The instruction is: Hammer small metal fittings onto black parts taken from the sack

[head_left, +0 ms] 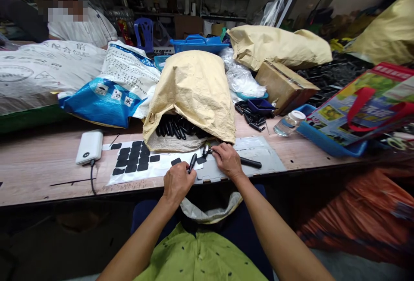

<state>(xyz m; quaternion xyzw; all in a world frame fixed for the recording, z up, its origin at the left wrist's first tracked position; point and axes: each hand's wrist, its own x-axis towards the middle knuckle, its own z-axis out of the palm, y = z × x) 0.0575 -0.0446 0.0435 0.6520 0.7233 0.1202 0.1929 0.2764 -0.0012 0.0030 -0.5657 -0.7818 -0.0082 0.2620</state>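
My left hand (179, 180) is closed around a short black pen-like tube (192, 163), which points up and away from me above the table's front edge. To its right, my right hand (227, 159) is closed on a hammer (250, 162). The metal head shows left of my fingers and the black handle sticks out to the right, over a grey board. Just beyond both hands lies a tan woven sack (197, 91), its mouth toward me, with many black tubes (173, 127) inside. A sheet of black rounded stickers (132, 158) lies left of my left hand.
A white power bank (89, 146) with a cable lies at the left. On the right stand a clear jar (289, 124), a blue tray (336, 143) under a colourful bag (368, 104), and a cardboard box (284, 84). An open sack (211, 215) hangs at my lap. Another person sits across, left.
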